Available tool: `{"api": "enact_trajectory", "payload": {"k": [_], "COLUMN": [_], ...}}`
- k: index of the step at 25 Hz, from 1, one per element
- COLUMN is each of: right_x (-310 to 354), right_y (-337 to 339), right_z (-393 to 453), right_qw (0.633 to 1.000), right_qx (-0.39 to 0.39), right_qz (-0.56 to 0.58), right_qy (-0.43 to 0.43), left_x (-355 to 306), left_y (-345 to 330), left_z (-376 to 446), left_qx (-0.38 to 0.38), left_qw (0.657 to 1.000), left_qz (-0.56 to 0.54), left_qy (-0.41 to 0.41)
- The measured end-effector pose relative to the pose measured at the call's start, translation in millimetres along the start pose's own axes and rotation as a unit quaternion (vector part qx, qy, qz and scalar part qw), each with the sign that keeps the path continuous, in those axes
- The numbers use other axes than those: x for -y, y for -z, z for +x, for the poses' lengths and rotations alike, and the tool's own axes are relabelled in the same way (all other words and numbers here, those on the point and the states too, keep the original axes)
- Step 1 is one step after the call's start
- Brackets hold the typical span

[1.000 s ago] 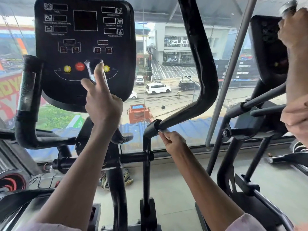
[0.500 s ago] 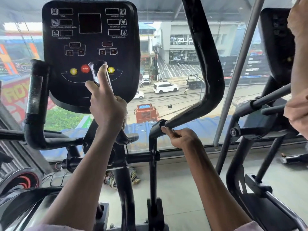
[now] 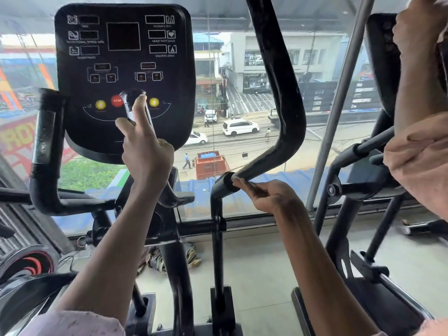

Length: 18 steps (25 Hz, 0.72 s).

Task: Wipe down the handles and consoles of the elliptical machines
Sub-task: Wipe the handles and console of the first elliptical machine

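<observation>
Facing the black console (image 3: 123, 76) straight ahead, we grip a short stationary handle (image 3: 134, 105) before it with our left hand (image 3: 145, 151). Our right hand (image 3: 266, 195), fingers curled, pinches the base of the tall moving handle (image 3: 278, 98). No cloth shows, so wiping looks barely begun; neighbouring machines remain.

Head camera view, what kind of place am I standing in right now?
Most likely a gym on an upper floor. An elliptical's console shows distance, heart rate and calories readouts, a curved black handle rises beside it, and a second machine stands to the right. The window overlooks a street.
</observation>
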State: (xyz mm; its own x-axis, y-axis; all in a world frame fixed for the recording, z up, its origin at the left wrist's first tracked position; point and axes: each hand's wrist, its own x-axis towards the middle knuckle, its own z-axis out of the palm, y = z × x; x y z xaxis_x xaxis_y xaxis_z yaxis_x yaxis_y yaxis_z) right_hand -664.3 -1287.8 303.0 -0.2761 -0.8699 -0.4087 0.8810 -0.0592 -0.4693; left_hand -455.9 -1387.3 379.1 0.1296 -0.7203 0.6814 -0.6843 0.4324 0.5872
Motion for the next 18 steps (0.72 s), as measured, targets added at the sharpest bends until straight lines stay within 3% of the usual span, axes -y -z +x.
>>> {"api": "enact_trajectory", "payload": {"k": [6,18], "right_x": [2.7,10.8], "right_y": [-6.7,-8.8], "right_z": [-3.2,-21.0], "right_qw": [0.998,0.999], "right_qx": [-0.003,-0.004], "right_qz": [0.044,0.028], "right_qy": [-0.043,-0.038], "left_x": [-0.1,-0.3], "left_y": [-1.4,0.1], "left_z": [0.2,-0.4], "left_qx": [-0.002,0.0], "left_qw": [1.0,1.0], "left_qz": [0.0,0.005], "left_qy": [-0.001,0.0]}}
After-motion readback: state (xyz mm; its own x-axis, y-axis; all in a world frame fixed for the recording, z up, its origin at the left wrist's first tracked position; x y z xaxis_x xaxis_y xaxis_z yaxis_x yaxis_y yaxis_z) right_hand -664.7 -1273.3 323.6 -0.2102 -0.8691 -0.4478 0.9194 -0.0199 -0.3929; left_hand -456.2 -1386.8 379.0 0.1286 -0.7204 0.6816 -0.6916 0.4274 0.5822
